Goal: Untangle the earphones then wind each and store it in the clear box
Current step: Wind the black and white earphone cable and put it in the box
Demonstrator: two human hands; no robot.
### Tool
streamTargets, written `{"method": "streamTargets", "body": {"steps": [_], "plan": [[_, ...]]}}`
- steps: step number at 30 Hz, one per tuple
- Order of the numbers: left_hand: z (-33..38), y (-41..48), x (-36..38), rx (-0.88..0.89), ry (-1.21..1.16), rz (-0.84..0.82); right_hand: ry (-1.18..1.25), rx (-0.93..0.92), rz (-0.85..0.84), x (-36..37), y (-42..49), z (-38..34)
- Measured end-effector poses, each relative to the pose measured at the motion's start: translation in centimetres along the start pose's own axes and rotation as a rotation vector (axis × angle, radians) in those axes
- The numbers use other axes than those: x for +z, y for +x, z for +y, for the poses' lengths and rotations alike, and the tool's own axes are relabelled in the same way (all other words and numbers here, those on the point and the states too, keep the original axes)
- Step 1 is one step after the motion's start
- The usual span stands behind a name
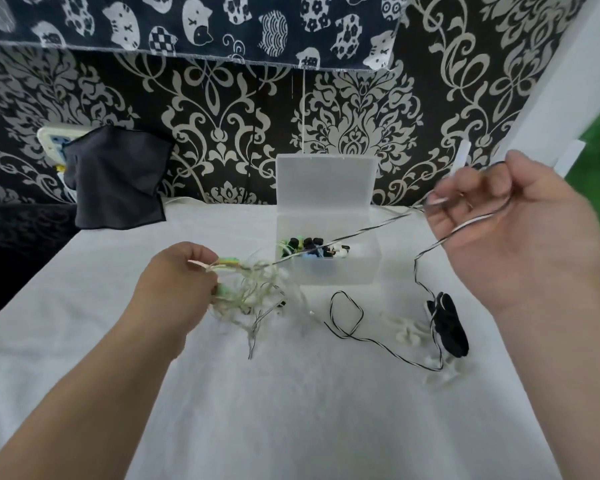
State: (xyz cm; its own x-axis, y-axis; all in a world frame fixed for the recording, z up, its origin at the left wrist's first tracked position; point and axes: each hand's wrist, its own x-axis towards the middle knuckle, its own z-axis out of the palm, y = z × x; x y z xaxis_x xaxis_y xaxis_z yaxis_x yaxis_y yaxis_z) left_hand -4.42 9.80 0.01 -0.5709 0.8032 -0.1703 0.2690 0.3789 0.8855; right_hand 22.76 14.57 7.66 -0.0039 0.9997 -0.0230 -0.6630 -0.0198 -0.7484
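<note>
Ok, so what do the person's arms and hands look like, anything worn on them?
Both forearms are bare to the frame's edge: no sleeves, gloves, watch or bracelet show. The left hand and right hand carry no plain rings, though the right is motion-blurred, so small details cannot be told.

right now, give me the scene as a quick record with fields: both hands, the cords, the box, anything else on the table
left hand: grips the tangle of pale and green cords
right hand: raised, fingers curled round the black-and-white cord
cord path: from the tangle, over the box, to the right hand, then down to a loop on the table
clear box: open, lid upright, small earphone bundles inside
black bundle: on the table, right of the box
dark cloth: back left
surface: white cloth
</note>
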Motion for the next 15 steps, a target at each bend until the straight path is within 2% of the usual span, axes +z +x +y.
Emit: {"method": "streamTargets", "body": {"steps": [3,4,5,8,9,11,15], "plan": [[0.0,-1.1,0.6,0.191,0.366,0.083,-0.507,0.015,-0.123,0.5,-0.6,0.8],[0.0,-1.5,0.8,0.276,0.389,0.043,-0.584,0.029,-0.162,0.9,-0.9,0.9],[0.3,-2.1,0.9,0.36,0.348,-0.065,-0.586,0.055,-0.216,1.2,-1.2,1.1],[1.1,-3.8,1.9,0.501,0.191,-0.585,-0.422,0.147,-0.376,2.3,-2.0,1.2],[1.0,-4.2,2.4,0.515,0.193,-0.684,-0.37,0.157,-0.396,2.3,-1.9,1.0],[0.9,-4.6,2.9,0.506,0.265,-0.681,-0.281,0.137,-0.412,2.3,-1.8,0.5],[0.2,-3.2,2.4,0.461,0.374,-0.497,-0.023,-0.044,-0.337,1.5,-1.0,-1.4]]}}
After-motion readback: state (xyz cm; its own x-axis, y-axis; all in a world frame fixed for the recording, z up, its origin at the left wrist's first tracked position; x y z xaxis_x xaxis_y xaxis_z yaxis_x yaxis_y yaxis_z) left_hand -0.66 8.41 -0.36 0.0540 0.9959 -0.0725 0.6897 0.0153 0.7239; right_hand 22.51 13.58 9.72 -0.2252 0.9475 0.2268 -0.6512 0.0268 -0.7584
